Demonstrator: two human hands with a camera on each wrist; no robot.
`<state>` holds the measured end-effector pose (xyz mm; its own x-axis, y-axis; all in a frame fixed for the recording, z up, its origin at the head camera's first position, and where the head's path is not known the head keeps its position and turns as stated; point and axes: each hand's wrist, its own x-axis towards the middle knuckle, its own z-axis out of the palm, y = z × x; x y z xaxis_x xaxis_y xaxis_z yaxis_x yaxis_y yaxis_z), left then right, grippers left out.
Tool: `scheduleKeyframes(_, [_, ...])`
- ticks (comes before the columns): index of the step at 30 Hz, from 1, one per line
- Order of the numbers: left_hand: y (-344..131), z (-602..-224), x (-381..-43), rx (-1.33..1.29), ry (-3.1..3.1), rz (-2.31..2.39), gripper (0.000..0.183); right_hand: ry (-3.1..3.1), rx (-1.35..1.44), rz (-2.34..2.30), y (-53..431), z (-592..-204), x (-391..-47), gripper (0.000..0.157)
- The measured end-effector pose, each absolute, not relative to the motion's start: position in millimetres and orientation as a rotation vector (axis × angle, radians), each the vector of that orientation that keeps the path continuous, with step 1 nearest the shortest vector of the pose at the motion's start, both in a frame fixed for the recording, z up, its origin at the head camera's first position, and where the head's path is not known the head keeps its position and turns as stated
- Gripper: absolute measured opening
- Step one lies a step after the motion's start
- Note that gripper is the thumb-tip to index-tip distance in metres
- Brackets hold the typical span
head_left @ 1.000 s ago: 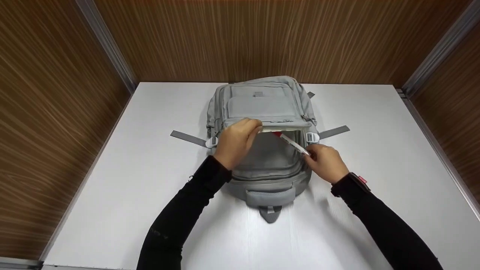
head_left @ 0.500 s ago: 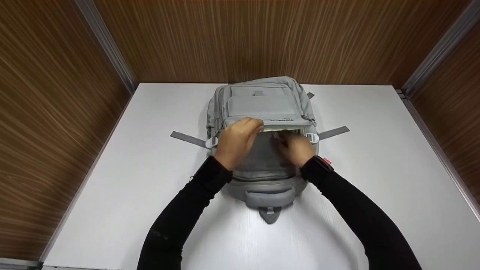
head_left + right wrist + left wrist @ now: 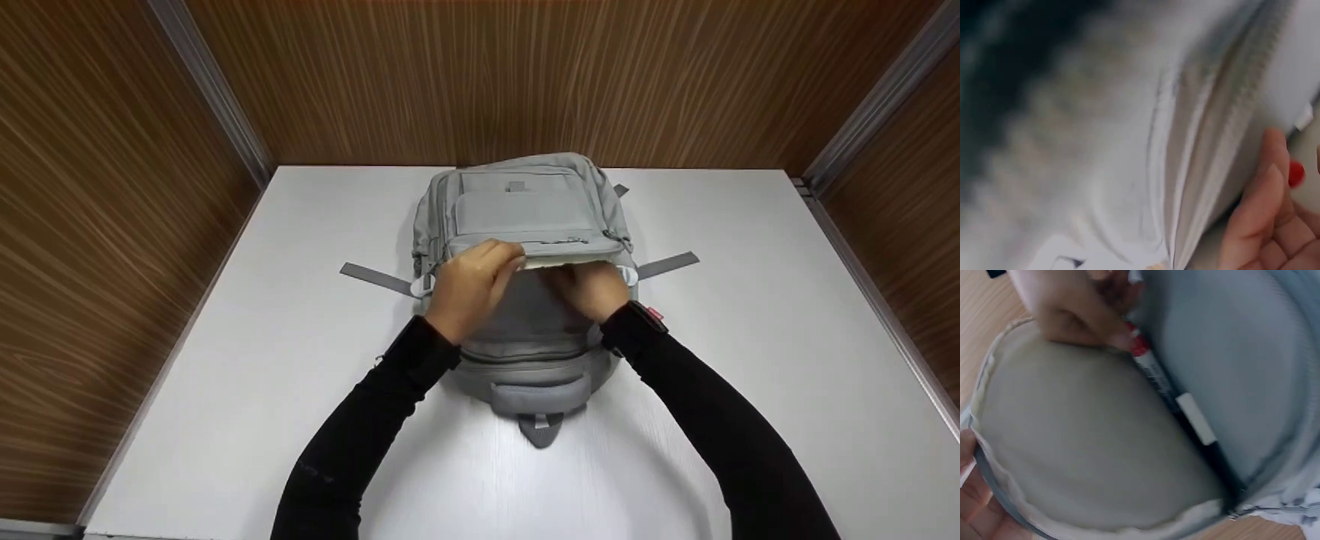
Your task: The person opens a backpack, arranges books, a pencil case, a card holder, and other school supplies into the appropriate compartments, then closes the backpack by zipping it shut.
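A grey backpack (image 3: 525, 210) lies on the white table with its front pocket unzipped. My left hand (image 3: 476, 281) holds up the pocket's flap, thumb and fingers gripping its rim, as the left wrist view shows. My right hand (image 3: 592, 289) reaches inside the pocket, its fingers partly hidden under the flap in the head view. A white marker (image 3: 1154, 371) with a red end lies along the fold between flap and inner wall. My right fingertips are right at that red end; in the right wrist view the fingers stand apart around it.
A small white piece (image 3: 1196, 419) lies in the fold beside the marker. Grey straps (image 3: 667, 265) stick out at both sides of the backpack. The white table (image 3: 300, 390) is walled by wood-grain panels (image 3: 487, 82) at the back and sides.
My right hand has moved left from the pocket's right edge into the pocket, carrying the marker inside. My left hand keeps holding the flap in place.
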<state>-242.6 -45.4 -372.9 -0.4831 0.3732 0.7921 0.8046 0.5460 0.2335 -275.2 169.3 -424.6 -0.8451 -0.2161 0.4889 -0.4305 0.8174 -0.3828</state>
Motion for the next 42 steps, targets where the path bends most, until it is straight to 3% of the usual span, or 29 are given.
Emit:
scheduleKeyframes(10, [-67,-417,-236,-1.251,-2.258,-0.628,0.015,-2.780,0.310,0.561,238,-423,-239,0.014])
scheduleKeyframes(14, [-83,-427,-239,-1.061,-2.401,-0.584,0.039,-2.664,0.278,0.571,246,-425,-229,0.018])
scheduleKeyframes(17, [-92,-431,-248,-0.826,-2.556,-0.725,0.060,-2.554,0.335,0.565,232,-424,-218,0.032])
scheduleKeyframes(21, [-95,-445,-260,-0.633,-2.741,-0.913,0.074,-2.532,0.525,0.485,204,-432,-199,0.047])
scheduleKeyframes(29, [-92,-476,-267,-0.601,-2.883,-0.868,0.082,-2.707,0.586,0.288,192,-461,-185,0.050])
scheduleKeyframes(42, [-79,-473,-238,-0.617,-2.915,-0.718,0.086,-2.772,0.563,0.349,229,-460,-206,0.045])
